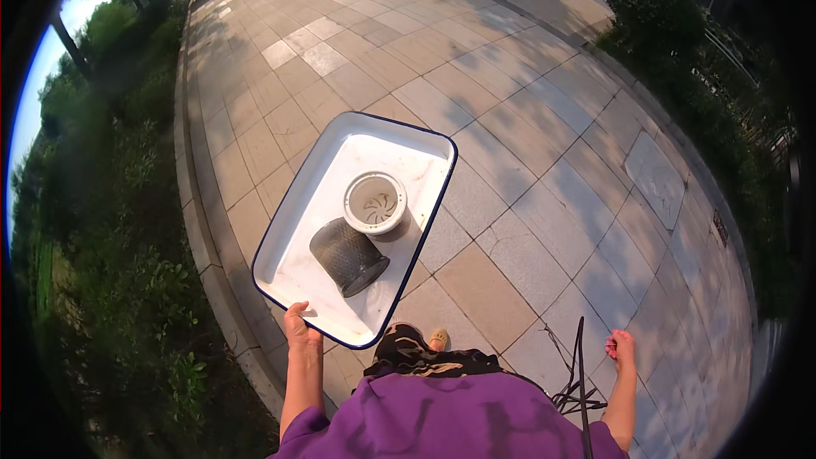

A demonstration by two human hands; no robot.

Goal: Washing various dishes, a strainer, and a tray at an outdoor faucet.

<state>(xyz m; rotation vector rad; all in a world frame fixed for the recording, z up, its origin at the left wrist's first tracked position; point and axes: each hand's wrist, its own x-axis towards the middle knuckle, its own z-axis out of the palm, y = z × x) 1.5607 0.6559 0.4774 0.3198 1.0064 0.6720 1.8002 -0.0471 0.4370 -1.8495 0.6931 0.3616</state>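
My left hand (pixel 302 327) grips the near-left corner of a white tray (pixel 293 255) with a dark blue rim, thumb over the edge. The tray is held out ahead of me, tilted a little. On it a white round pot (pixel 375 202) stands with its mouth up, curved slots showing in its floor. Against it lies a dark grey pot (pixel 347 257) with a patterned wall, tipped on its side. Out to the right, my right hand (pixel 622 347) hangs away from the tray with its fingers curled in; nothing shows in it.
Paving slabs (pixel 476 289) stretch ahead, dappled with shadow. A stone kerb (pixel 200 229) and dense hedge (pixel 127 204) border the left. Bushes (pixel 650 4) line the right, near a slab-like cover (pixel 654 178). Thin black cords or twigs (pixel 581 374) show beside my right side.
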